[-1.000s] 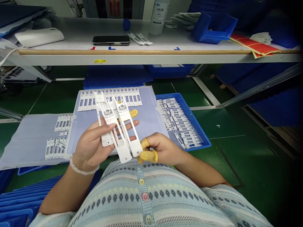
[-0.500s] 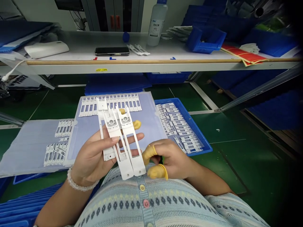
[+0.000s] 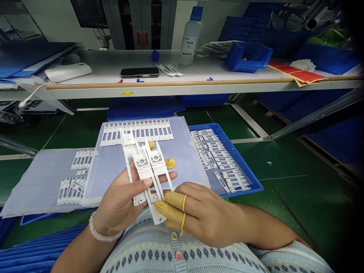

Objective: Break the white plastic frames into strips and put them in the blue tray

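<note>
Head camera: a seated person's left hand, palm turned up, cradles three long white moulded plastic frames, fanned and overlapping, at chest height, with the thumb laid across them and the fingers curled behind. Only two mustard-yellow rubber finger cots show past the frames' edges, so the rest of those fingers is hidden. The right hand reaches in from the side, knuckles up, its two cot-covered fingers bent against the frames' lower ends; its thumb is out of sight, and how firmly it presses cannot be told. A white beaded bracelet circles the left wrist. Below the hands, a pale blue translucent plastic sheet carries neat rows of white plastic parts, partly blocked by the held frames. To the right, a blue plastic tray holds loosely stacked white parts. Beyond, a white shelf with a wooden edge strip bears a black smartphone, a white plastic bottle with a label too small to read, and a small blue bin. The frame's far edges fall into dark blur.
</note>
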